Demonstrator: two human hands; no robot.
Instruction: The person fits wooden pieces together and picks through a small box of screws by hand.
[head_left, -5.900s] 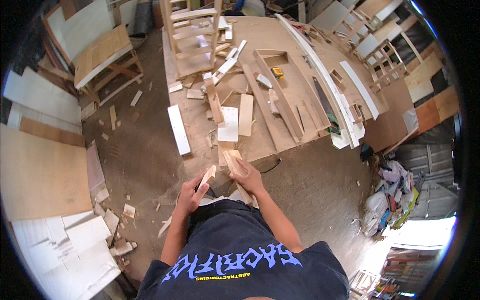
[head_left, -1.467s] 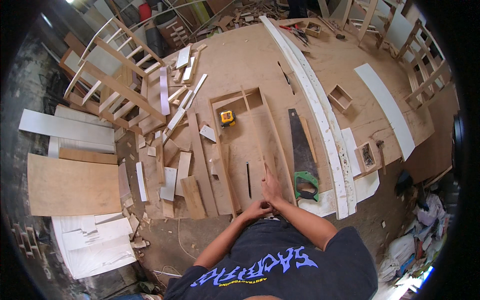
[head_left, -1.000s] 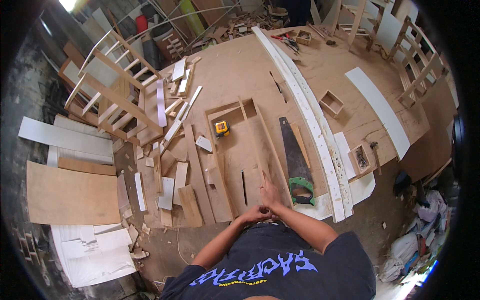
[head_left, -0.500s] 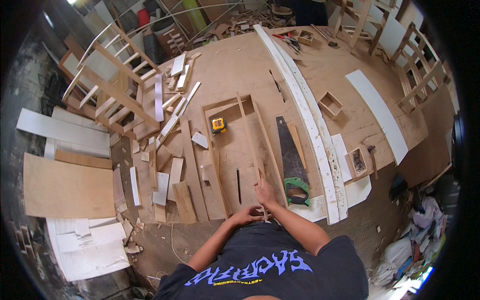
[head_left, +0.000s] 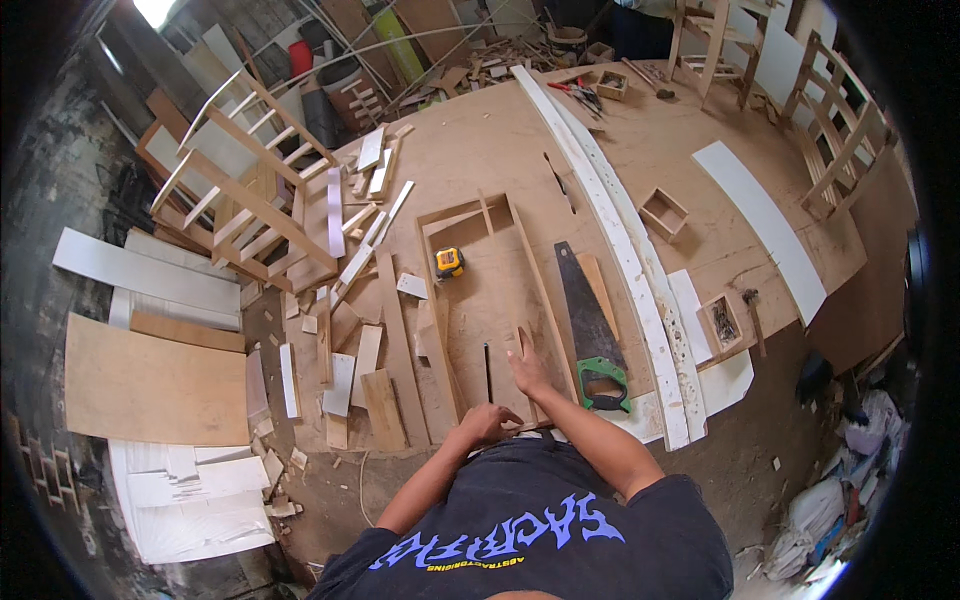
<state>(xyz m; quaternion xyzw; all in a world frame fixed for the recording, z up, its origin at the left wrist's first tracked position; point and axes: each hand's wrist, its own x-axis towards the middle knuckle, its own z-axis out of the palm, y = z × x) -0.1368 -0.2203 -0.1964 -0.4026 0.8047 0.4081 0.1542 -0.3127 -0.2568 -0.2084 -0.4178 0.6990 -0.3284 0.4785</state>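
A long, narrow rectangular wooden frame [head_left: 535,275] lies on the workbench before me. My right hand [head_left: 530,372] is over its near half, thumb and fingers around a thin wooden strip [head_left: 523,342]. The strip's middle is hard to make out; a thin wooden piece shows at the frame's far end. My left hand [head_left: 487,424] rests at the frame's near end, fingers bent; what lies under them is hidden. Inside the frame are a yellow and black tape measure [head_left: 449,262] and a dark slim pencil-like stick [head_left: 488,370]. A green-handled handsaw [head_left: 588,315] lies right of the frame.
Wood offcuts [head_left: 380,405] and a slatted chair frame [head_left: 250,190] crowd the left. A long white board [head_left: 620,230] crosses the bench on the right, near a small wooden box [head_left: 663,213], a box of nails [head_left: 719,322] and a hammer [head_left: 754,320]. Pliers [head_left: 575,95] lie farther back.
The strip that ran lengthwise through the frame no longer shows plainly along its middle. My right hand remains near it, its fingers straighter. The whole view has shifted slightly.
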